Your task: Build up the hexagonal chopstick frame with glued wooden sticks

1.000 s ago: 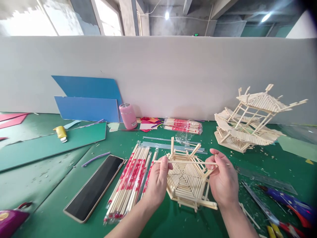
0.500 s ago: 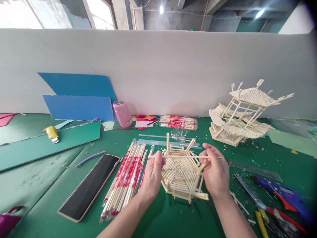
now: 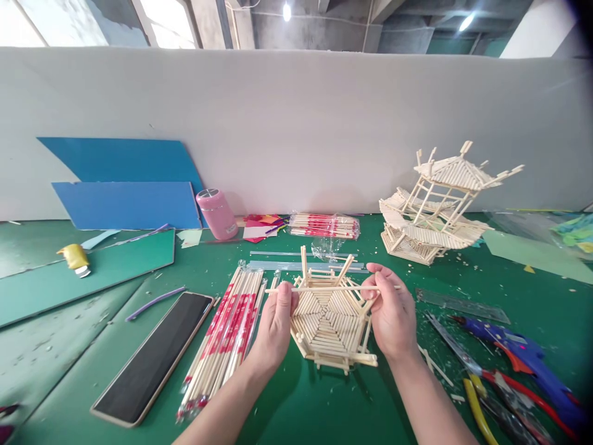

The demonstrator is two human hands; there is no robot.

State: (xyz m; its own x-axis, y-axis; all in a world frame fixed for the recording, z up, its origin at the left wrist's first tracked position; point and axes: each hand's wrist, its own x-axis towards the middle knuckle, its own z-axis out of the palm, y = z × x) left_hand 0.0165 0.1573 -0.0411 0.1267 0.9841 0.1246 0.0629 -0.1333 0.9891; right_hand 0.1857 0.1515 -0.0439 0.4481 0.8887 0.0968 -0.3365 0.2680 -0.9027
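A thin wooden stick [image 3: 331,288] spans level between my two hands, above the back part of a stick-built octagonal-looking base [image 3: 324,316]. My left hand [image 3: 277,318] pinches its left end between thumb and fingers. Near the other end, my right hand [image 3: 393,312] grips it the same way, with a short tip showing past the fingers. The base lies on the green table, its slats laid in a web pattern, with short posts rising at the back and longer sticks along its edges. Whether the held stick touches the posts I cannot tell.
Left of the base lie packs of wrapped sticks [image 3: 227,337] and a phone [image 3: 155,358]. A stick pagoda [image 3: 435,210] stands back right. At right are a blue glue gun [image 3: 514,346], scissors [image 3: 456,346] and yellow-handled pliers [image 3: 479,411]. A pink canister [image 3: 217,214] stands behind.
The whole view has shifted, so most things appear further left. Both hands keep their hold on the stick, which stays over the base with little visible movement.
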